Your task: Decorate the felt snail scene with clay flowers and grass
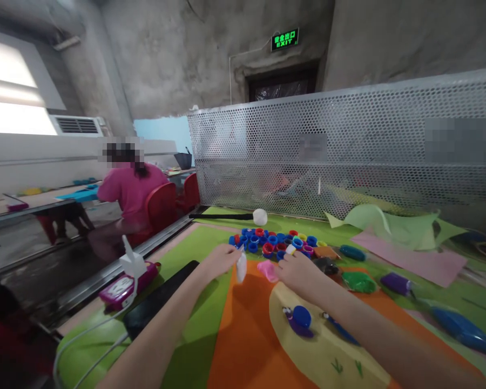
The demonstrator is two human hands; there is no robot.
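Note:
My left hand [221, 258] is closed in a pinch on a small white piece [241, 267] that hangs below its fingers, over the orange felt mat [243, 335]. My right hand [297, 270] rests on the mat with its fingers curled on a small white cap [290, 249] at the near edge of a pile of bottle caps [273, 240], blue, red and yellow. A pink piece [267, 270] lies between my two hands. A blue cap [302, 316] sits on a purple snail figure [295, 324] on the yellow felt shape [319, 346] by my right forearm.
A perforated metal screen [348, 146] closes the far side. Green [358, 281], purple [395, 282] and blue [464, 328] felt shapes lie right. A white ball on a black stick [260, 216] lies behind the caps. A pink device [123, 286] and black phone [157, 302] sit left. Another person in pink [132, 189] sits at the neighbouring table.

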